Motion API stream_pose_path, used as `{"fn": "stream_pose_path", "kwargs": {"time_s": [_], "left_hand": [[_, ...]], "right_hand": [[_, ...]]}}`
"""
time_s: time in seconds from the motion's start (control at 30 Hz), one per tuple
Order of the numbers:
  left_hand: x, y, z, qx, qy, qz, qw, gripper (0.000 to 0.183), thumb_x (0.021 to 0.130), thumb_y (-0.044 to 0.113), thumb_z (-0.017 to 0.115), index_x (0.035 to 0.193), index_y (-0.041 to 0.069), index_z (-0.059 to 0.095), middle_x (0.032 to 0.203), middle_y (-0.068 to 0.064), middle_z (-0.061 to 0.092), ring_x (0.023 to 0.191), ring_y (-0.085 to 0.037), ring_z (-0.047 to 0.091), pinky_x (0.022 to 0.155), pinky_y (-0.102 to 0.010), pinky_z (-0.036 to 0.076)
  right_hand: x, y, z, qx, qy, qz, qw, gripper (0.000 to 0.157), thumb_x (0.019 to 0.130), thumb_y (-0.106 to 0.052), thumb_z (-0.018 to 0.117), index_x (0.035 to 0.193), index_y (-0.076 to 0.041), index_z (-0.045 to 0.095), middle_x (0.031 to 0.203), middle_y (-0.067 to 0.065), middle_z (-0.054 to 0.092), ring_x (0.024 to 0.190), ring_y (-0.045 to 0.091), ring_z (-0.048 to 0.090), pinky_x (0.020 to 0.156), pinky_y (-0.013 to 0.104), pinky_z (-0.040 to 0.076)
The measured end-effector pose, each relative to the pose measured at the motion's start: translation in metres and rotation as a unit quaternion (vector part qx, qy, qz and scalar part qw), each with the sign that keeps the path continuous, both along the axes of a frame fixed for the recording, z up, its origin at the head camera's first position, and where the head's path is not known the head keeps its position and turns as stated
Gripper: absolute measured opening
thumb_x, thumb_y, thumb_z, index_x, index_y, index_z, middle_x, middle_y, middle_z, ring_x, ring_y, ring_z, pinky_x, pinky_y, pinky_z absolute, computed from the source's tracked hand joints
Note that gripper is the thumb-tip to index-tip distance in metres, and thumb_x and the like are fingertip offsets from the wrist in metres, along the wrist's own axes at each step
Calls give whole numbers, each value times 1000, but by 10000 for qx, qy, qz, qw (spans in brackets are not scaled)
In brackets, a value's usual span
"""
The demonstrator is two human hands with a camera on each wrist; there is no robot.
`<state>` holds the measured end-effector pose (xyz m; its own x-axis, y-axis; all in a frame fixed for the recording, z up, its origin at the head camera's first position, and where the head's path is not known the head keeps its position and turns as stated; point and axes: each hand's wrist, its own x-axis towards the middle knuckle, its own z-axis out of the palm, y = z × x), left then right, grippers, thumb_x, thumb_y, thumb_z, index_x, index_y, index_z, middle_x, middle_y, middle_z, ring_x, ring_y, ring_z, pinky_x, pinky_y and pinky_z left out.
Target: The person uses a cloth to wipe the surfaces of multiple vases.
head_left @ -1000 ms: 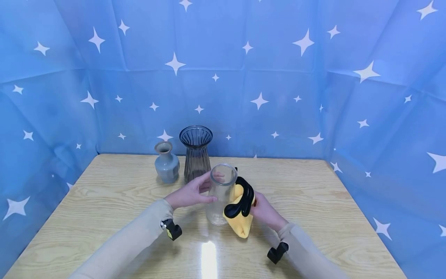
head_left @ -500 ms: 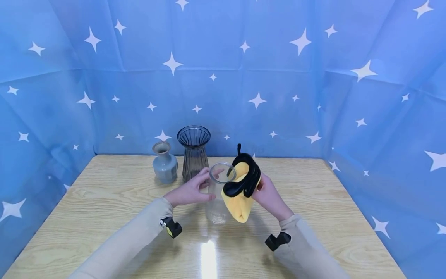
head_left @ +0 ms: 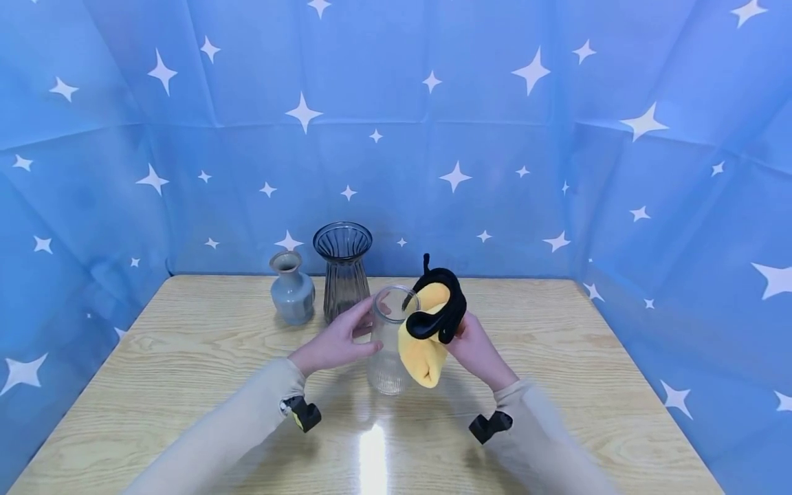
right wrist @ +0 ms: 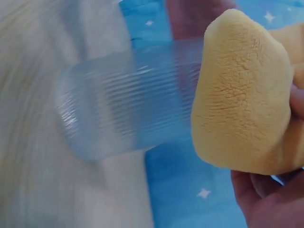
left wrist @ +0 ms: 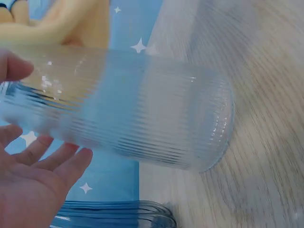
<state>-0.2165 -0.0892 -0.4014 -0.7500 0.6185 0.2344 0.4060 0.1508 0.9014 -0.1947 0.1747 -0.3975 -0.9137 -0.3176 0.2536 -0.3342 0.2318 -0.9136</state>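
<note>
A clear ribbed glass vase stands upright at mid-table. Thumb and fingers of my left hand curve round its upper left side; the left wrist view shows the fingertips right at the glass. On the other side, my right hand holds a soft yellow plush piece with glossy black bands looped over it. The plush hangs beside the vase and overlaps its rim in the head view. In the right wrist view the plush's blunt, creased end covers the upper part of the vase.
Behind the left hand stands a smoky grey fluted glass vase. A small blue-grey ceramic vase is to its left. The wooden table ends at a blue star-patterned curtain.
My right hand has lifted the yellow plush from low beside the vase up to rim height, and its lower end has tilted. My left hand stays round the vase.
</note>
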Motion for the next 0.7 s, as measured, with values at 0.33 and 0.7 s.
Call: {"fn": "stream_pose_path", "kwargs": {"time_s": [0.33, 0.7], "left_hand": [[8, 9, -1, 160, 141, 117, 9997, 85, 84, -5, 65, 154, 15, 19, 133, -15, 46, 127, -28, 47, 106, -39, 37], [4, 10, -6, 327, 85, 203, 9992, 82, 83, 9, 77, 147, 17, 27, 128, -10, 50, 120, -24, 53, 104, -41, 40]], "right_hand": [[-2, 13, -42, 1274, -71, 575, 9902, 20, 95, -7, 60, 114, 0, 56, 108, 10, 59, 95, 20, 52, 82, 35, 46], [-4, 18, -61, 1787, -34, 847, 9802, 38, 95, -14, 64, 129, -4, 50, 125, 13, 58, 120, 28, 49, 102, 52, 38]]}}
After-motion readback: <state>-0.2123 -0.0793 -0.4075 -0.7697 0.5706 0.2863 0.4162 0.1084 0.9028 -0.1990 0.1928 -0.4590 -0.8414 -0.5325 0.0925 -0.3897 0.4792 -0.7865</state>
